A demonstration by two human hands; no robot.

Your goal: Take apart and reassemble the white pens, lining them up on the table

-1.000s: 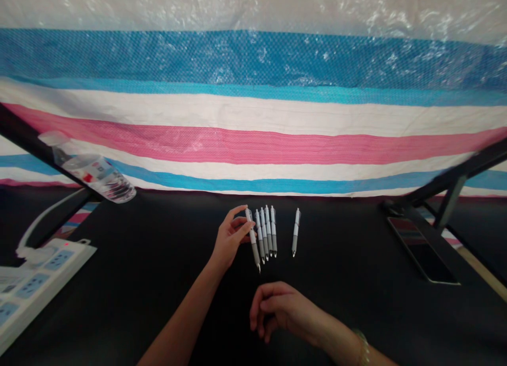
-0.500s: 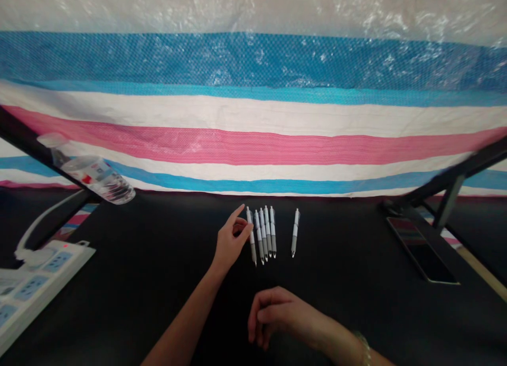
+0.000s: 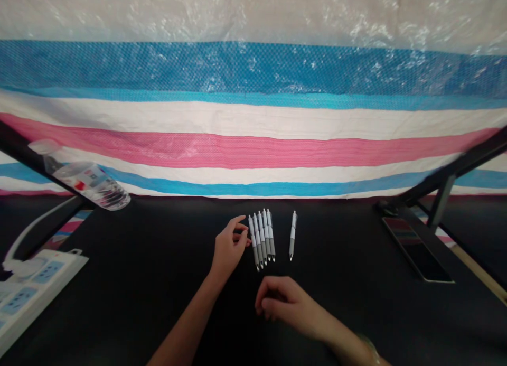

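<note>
Your single camera is worn on your head and faces forward and down. Its wide view puts your left hand (image 3: pixel 228 251) and right hand (image 3: pixel 285 302) close in the lower frame, with the table (image 3: pixel 130 271) beneath them and the striped tarp (image 3: pixel 253 144) farther off across the upper frame.

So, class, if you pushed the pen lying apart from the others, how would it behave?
The retractable pen would probably roll if pushed sideways, since its barrel looks round, though its clip might check that. Its slim, plastic-looking body suggests something light and stiff, not floppy. The black surface looks fairly smooth, so it may slide easily.
</note>
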